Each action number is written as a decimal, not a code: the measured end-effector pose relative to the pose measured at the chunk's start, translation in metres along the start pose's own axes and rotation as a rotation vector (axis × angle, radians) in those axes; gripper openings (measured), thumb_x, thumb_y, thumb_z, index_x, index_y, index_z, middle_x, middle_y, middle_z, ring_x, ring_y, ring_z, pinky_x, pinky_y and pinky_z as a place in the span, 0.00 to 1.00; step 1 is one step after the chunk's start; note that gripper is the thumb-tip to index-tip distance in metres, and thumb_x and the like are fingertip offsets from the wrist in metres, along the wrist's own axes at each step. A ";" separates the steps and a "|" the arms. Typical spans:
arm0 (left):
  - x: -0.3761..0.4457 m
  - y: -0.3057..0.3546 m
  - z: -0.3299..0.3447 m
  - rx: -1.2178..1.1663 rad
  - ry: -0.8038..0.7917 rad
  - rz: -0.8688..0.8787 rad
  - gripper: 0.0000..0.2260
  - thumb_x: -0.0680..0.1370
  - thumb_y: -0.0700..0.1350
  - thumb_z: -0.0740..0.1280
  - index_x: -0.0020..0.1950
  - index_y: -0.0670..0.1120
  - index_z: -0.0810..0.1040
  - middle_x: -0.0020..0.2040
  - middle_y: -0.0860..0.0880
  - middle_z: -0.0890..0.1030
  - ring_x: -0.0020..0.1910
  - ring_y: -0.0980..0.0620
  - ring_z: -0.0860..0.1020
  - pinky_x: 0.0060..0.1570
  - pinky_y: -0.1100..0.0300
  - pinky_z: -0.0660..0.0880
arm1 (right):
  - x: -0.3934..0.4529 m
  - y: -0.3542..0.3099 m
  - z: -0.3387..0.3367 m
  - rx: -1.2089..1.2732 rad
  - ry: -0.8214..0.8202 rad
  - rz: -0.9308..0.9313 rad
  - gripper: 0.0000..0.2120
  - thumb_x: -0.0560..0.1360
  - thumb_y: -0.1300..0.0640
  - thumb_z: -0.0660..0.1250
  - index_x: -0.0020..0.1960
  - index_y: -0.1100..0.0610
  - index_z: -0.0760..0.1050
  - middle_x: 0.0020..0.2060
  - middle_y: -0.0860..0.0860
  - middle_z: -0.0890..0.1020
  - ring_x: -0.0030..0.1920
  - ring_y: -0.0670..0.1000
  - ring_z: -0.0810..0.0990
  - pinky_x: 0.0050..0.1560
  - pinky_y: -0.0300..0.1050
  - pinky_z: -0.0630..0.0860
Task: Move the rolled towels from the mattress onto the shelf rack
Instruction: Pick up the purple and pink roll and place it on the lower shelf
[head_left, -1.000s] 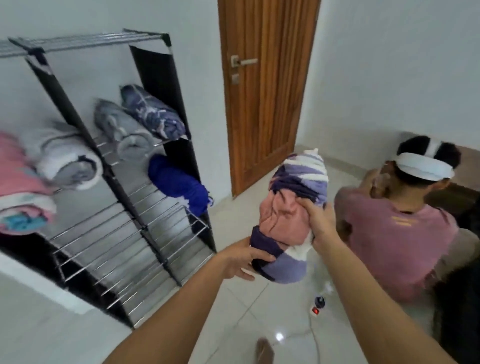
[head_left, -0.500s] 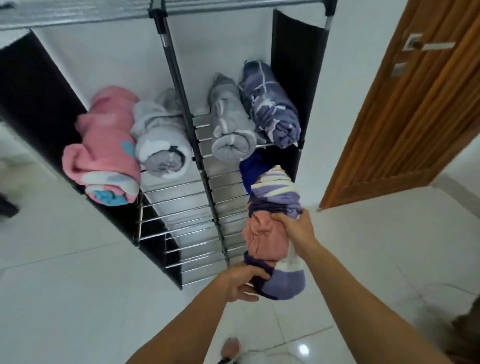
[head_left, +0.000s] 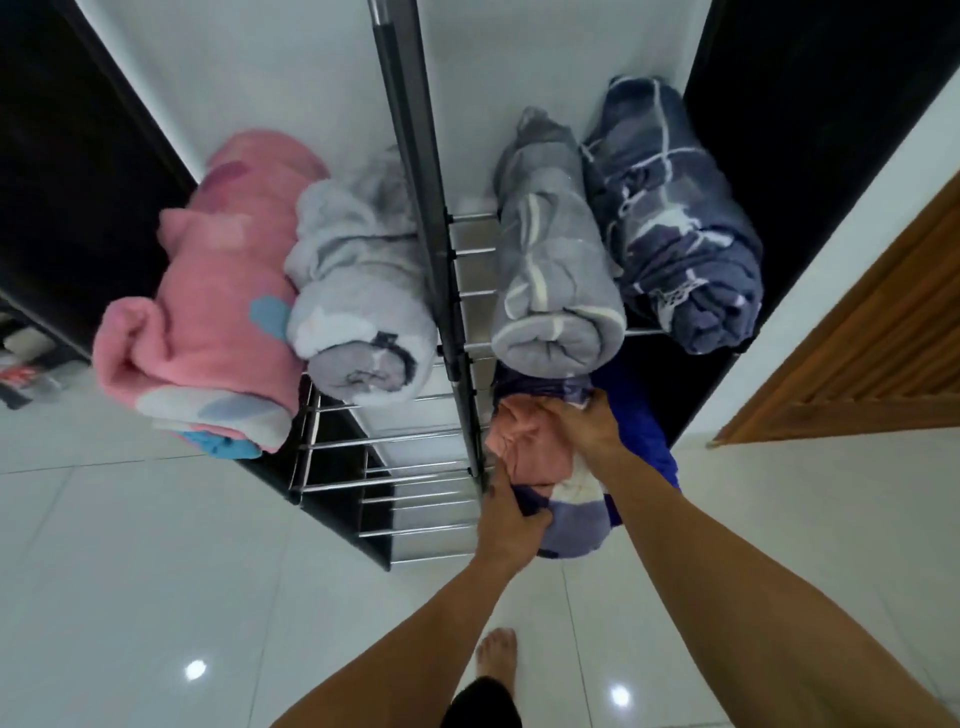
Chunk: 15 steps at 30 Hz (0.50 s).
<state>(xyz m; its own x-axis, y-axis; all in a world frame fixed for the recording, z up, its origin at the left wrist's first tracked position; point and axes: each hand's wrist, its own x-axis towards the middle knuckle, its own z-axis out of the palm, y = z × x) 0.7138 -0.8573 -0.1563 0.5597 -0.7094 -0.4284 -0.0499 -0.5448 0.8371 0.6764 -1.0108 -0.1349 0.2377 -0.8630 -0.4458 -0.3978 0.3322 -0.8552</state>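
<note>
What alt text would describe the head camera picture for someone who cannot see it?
Both hands, left hand and right hand, grip a rolled purple, white and pink towel at the lower right tier of a metal wire shelf rack, beside a rolled royal-blue towel. Above lie rolled pink, pale grey, grey striped and navy patterned towels.

Purple, pink and white rolled towel (head_left: 545, 467) on lower right tier of shelf rack (head_left: 415, 436), beside blue roll (head_left: 639, 415), four rolls above.

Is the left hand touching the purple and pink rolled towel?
Touching. In the head view the left hand grips the near end of the purple and pink rolled towel, its fingers curled into the cloth.
</note>
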 end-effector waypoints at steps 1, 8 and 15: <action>0.009 0.002 0.003 0.030 0.021 0.012 0.40 0.65 0.47 0.65 0.77 0.50 0.56 0.64 0.44 0.75 0.60 0.44 0.76 0.57 0.56 0.74 | 0.013 0.000 0.003 0.035 -0.020 0.008 0.40 0.63 0.41 0.76 0.67 0.59 0.66 0.58 0.51 0.77 0.57 0.54 0.77 0.60 0.51 0.75; 0.064 0.021 0.002 0.171 0.123 -0.043 0.32 0.77 0.41 0.62 0.79 0.50 0.53 0.69 0.39 0.69 0.64 0.38 0.73 0.63 0.51 0.71 | 0.058 -0.002 0.015 -0.092 -0.187 -0.015 0.04 0.77 0.55 0.65 0.47 0.48 0.70 0.43 0.45 0.74 0.46 0.46 0.74 0.54 0.45 0.69; 0.074 0.014 -0.004 0.198 0.034 0.033 0.36 0.77 0.37 0.62 0.79 0.51 0.46 0.71 0.47 0.70 0.57 0.48 0.76 0.58 0.65 0.68 | 0.046 0.012 0.030 -0.356 -0.298 -0.059 0.20 0.77 0.61 0.63 0.69 0.61 0.70 0.65 0.59 0.76 0.64 0.60 0.74 0.66 0.56 0.71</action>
<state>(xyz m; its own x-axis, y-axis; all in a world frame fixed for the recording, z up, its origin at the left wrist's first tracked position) 0.7582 -0.9158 -0.1746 0.5828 -0.7144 -0.3872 -0.2285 -0.6014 0.7656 0.7094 -1.0349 -0.1737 0.4926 -0.7119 -0.5005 -0.6429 0.0899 -0.7606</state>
